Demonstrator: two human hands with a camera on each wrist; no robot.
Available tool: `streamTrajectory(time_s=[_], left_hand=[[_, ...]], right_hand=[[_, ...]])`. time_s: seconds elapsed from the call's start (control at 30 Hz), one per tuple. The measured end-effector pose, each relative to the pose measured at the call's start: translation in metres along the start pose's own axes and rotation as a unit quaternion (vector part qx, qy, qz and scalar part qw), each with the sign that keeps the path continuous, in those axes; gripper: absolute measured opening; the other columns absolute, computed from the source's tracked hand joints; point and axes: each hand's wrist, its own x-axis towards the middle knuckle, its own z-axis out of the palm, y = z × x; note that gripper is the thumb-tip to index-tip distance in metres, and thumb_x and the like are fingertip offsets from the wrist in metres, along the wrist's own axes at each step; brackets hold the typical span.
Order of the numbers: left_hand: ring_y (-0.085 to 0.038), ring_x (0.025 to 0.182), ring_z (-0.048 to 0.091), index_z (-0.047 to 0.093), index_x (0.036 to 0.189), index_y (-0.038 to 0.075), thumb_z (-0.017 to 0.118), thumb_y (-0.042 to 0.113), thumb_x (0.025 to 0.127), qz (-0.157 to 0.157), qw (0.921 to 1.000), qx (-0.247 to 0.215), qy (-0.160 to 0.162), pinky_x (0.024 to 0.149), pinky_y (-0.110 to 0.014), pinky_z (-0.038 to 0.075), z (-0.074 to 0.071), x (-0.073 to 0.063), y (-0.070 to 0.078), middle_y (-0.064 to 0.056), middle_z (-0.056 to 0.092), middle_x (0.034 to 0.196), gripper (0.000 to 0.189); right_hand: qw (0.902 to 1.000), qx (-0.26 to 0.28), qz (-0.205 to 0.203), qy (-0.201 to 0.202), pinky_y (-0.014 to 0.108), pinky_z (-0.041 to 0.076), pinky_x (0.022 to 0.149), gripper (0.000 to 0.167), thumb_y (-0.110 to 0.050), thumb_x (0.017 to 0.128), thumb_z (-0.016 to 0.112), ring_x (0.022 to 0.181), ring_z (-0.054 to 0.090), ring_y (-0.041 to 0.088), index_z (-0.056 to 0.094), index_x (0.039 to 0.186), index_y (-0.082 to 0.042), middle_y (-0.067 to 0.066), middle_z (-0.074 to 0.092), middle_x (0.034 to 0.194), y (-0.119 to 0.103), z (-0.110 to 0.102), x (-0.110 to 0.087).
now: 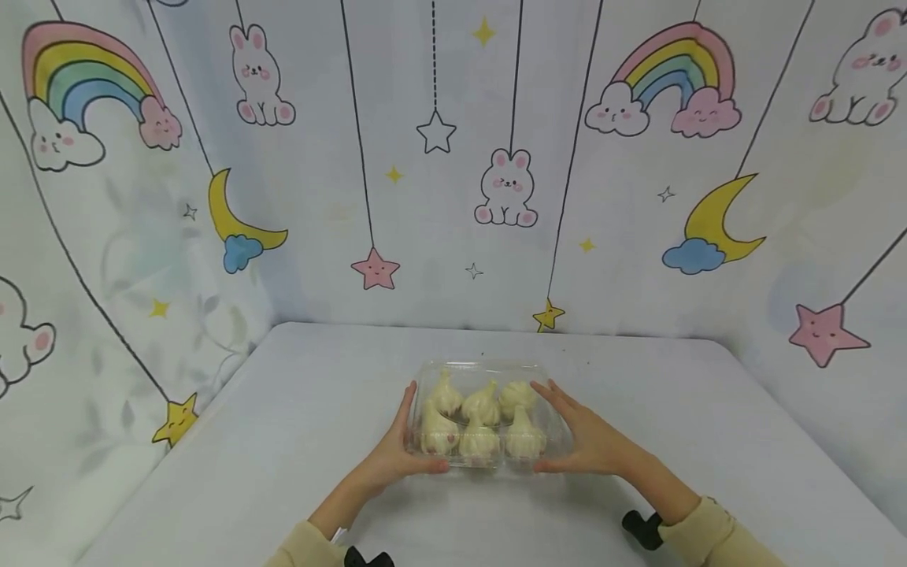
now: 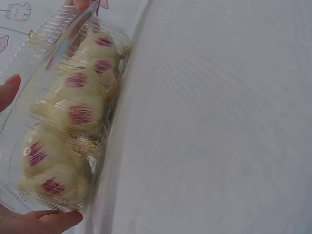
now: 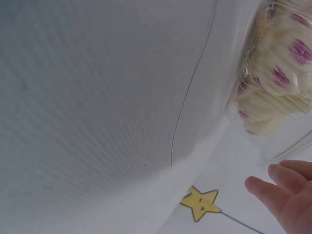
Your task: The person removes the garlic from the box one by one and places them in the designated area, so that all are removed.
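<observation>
A clear plastic box sits on the white table with several garlic bulbs in it. The bulbs are creamy white with stubby necks; in the left wrist view, purple patches and stringy roots show through the plastic. My left hand grips the box's left end, its thumb along the front. At the opposite end, my right hand holds the box between the thumb in front and the fingers toward the back. The right wrist view shows the right fingers extended beside the plastic.
The white tabletop extends around the box to both sides and behind it. A pale cloth printed with rabbits, rainbows, moons and stars hangs behind and along the sides. Black straps and cream sleeves show at the wrists.
</observation>
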Motion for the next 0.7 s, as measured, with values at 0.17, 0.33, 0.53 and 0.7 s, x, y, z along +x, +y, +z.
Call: streamTrajectory(time_s=[0.17,0.33,0.53,0.7], left_hand=[[-0.055,0.129,0.001,-0.011,0.146,0.026,0.081,0.011,0.068,0.001,1.0000,-0.002,-0.003,0.098,-0.067,0.020,0.0004,-0.0004,-0.0021,-0.012,-0.022,0.149,0.122],[-0.054,0.129,-0.001,-0.010,0.146,0.027,0.081,0.010,0.068,0.006,1.0000,-0.002,0.002,0.100,-0.066,0.014,0.0008,-0.0006,-0.0031,-0.011,-0.021,0.149,0.121],[-0.051,0.131,-0.004,-0.010,0.146,0.027,0.081,0.012,0.069,0.008,1.0000,0.003,-0.002,0.102,-0.064,0.009,0.0009,0.0002,-0.0069,-0.010,-0.021,0.150,0.120],[-0.058,0.127,0.005,-0.011,0.146,0.029,0.079,0.014,0.072,0.021,0.9992,0.033,-0.005,0.099,-0.066,0.015,0.0002,-0.0012,-0.0082,-0.010,-0.019,0.150,0.118]], right_hand=[[1.0000,-0.006,0.001,-0.001,0.066,0.037,0.087,0.106,-0.065,0.064,0.070,0.126,0.031,0.045,0.016,0.147,-0.027,0.019,0.012,0.150,0.0009,0.0011,-0.0001],[0.9999,-0.010,-0.004,0.010,0.063,0.037,0.088,0.105,-0.061,0.065,0.072,0.126,0.033,0.043,0.019,0.147,-0.022,0.021,0.015,0.148,0.0015,0.0018,0.0010],[0.9995,-0.018,-0.013,0.022,0.060,0.039,0.089,0.101,-0.057,0.066,0.073,0.123,0.038,0.041,0.023,0.145,-0.017,0.024,0.021,0.146,0.0005,0.0016,0.0002],[0.9986,-0.026,-0.026,0.039,0.059,0.041,0.088,0.098,-0.057,0.068,0.072,0.119,0.044,0.040,0.026,0.144,-0.016,0.024,0.028,0.143,-0.0005,0.0014,0.0001]])
